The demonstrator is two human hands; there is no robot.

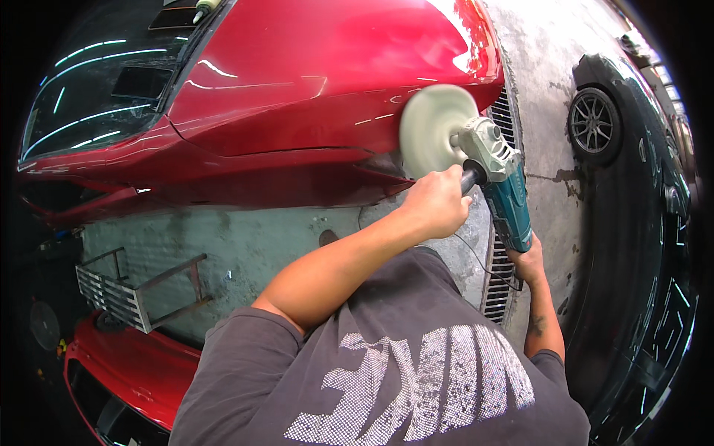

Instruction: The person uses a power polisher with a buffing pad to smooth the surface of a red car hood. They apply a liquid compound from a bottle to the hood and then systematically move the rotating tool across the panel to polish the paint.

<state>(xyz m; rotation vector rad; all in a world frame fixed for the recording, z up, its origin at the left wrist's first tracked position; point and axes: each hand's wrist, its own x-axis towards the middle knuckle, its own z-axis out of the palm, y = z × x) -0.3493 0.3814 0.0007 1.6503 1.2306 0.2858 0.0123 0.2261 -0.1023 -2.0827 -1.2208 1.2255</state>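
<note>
A teal rotary polisher (507,204) with a grey metal head is held in both my hands. My left hand (437,202) is closed around its black side handle, close to the head. Farther right, my right hand (527,260) wraps the rear end of the teal body; its fingers are partly hidden. The round whitish polishing pad (437,128) looks smeared, as if spinning, and sits against the rear corner of a glossy red car (297,89). Whether its whole face touches the paint I cannot tell. From the polisher's rear a dark cord (476,254) hangs down.
A metal floor grate (500,286) runs beneath the polisher. At the right stands a dark car (632,245) with a spoked wheel (594,123). A metal step bench (141,293) and another red car (134,372) are at lower left. A bottle (204,10) lies far left.
</note>
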